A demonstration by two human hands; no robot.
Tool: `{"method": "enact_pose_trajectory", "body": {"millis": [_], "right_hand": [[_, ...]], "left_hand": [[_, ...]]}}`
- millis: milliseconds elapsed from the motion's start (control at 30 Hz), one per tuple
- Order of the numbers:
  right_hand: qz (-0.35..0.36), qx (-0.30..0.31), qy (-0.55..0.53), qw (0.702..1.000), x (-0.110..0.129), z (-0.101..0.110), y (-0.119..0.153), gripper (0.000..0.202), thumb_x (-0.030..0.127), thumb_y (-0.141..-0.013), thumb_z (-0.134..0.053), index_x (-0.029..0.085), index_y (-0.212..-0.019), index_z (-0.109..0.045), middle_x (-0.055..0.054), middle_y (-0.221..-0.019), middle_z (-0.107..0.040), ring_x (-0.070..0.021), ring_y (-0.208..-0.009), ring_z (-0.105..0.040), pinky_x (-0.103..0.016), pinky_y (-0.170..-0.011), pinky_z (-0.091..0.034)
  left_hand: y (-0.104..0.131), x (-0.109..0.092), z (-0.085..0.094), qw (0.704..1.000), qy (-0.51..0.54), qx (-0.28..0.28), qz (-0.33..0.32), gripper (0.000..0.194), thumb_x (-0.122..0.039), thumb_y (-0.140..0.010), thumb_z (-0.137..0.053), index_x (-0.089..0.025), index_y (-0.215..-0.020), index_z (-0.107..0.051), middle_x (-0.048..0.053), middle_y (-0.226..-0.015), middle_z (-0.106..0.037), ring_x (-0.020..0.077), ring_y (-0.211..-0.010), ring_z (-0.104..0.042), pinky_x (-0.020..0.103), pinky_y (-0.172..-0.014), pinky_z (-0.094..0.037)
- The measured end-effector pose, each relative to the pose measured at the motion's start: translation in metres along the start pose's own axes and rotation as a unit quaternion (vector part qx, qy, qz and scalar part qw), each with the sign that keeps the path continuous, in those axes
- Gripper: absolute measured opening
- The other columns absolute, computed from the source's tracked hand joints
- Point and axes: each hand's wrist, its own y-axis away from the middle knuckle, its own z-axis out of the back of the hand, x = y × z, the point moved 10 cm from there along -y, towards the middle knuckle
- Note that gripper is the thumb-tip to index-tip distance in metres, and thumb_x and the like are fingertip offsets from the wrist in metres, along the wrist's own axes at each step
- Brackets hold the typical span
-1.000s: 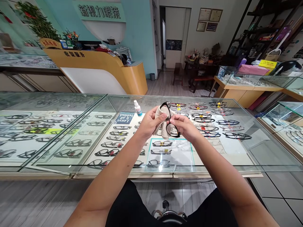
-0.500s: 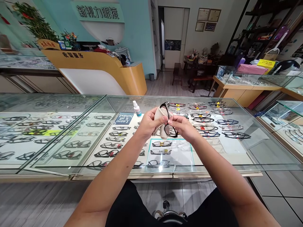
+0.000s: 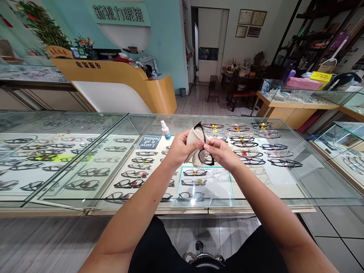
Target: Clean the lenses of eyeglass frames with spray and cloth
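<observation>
Above the glass counter, a pair of black-framed eyeglasses (image 3: 209,159) is held up on edge between my two hands. My left hand (image 3: 182,148) is closed on a pale cream cleaning cloth (image 3: 194,137), which is folded against one lens, its thumb pressing near the middle of the frame. My right hand (image 3: 221,152) pinches the glasses at about the bridge with thumb and fingertips. Part of the frame and one lens lie hidden behind the cloth and fingers. A small white spray bottle (image 3: 165,130) with a blue lower part stands upright on the glass, beyond my left hand.
The glass display counter (image 3: 250,201) holds rows of eyeglasses under its top, with a blue printed card (image 3: 149,142) among them. Another glass case (image 3: 301,96) stands at the right. A yellow-and-white service desk (image 3: 159,91) is across the aisle, and a stool base (image 3: 203,259) shows below.
Both hands keep their grip on the cloth and glasses, with only a very slight shift of the fingers and frame. The whole view has moved a little.
</observation>
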Motion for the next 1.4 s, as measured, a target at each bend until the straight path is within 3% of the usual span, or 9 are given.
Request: {"method": "enact_pose_trajectory", "body": {"millis": [267, 600, 967, 1200, 1400], "right_hand": [[0.01, 0.024, 0.029, 0.999, 0.001, -0.003, 0.0, 0.052, 0.065, -0.076, -0.098, 0.02, -0.089, -0.076, -0.001, -0.091, -0.073, -0.0177, -0.09, -0.063, -0.032, -0.09, -0.048], [0.012, 0.037, 0.073, 0.997, 0.004, -0.008, 0.001, 0.055, 0.071, -0.078, -0.095, 0.022, -0.088, -0.072, -0.002, -0.092, -0.074, -0.0193, -0.093, -0.064, -0.035, -0.092, -0.05], [0.001, 0.036, 0.098, 0.995, 0.0, -0.011, 0.002, 0.061, 0.077, -0.074, -0.094, 0.022, -0.089, -0.071, -0.001, -0.085, -0.07, -0.0176, -0.083, -0.06, -0.032, -0.081, -0.046], [0.013, 0.012, 0.062, 0.998, 0.005, -0.003, 0.001, 0.055, 0.07, -0.075, -0.096, 0.022, -0.085, -0.072, -0.003, -0.09, -0.075, -0.0191, -0.087, -0.061, -0.034, -0.087, -0.047], [0.031, -0.003, 0.054, 0.998, 0.016, 0.002, 0.003, 0.049, 0.067, -0.078, -0.094, 0.022, -0.082, -0.074, -0.002, -0.09, -0.075, -0.0188, -0.085, -0.059, -0.033, -0.088, -0.044]], "left_hand": [[0.005, -0.011, -0.002, 0.999, 0.002, -0.035, -0.022, 0.053, -0.053, -0.061, -0.108, -0.016, -0.082, -0.076, -0.001, -0.066, -0.069, 0.0111, -0.057, -0.058, 0.023, -0.056, -0.049], [0.003, -0.009, 0.007, 0.997, 0.002, -0.072, -0.025, 0.057, -0.06, -0.06, -0.107, -0.016, -0.083, -0.077, 0.0, -0.071, -0.071, 0.0116, -0.057, -0.061, 0.024, -0.055, -0.052], [0.002, -0.001, 0.016, 0.994, -0.007, -0.11, -0.026, 0.069, -0.081, -0.07, -0.094, -0.017, -0.074, -0.068, 0.002, -0.062, -0.07, 0.0119, -0.049, -0.061, 0.024, -0.048, -0.048], [-0.004, 0.002, 0.005, 0.999, 0.036, -0.014, 0.023, 0.066, -0.077, -0.071, -0.095, -0.018, -0.078, -0.068, 0.0, -0.059, -0.066, 0.0134, -0.047, -0.061, 0.024, -0.048, -0.051], [-0.003, -0.001, 0.003, 0.999, 0.035, 0.03, 0.028, 0.055, -0.061, -0.074, -0.101, -0.017, -0.095, -0.077, 0.004, -0.08, -0.076, 0.0154, -0.064, -0.069, 0.025, -0.06, -0.056]]}}
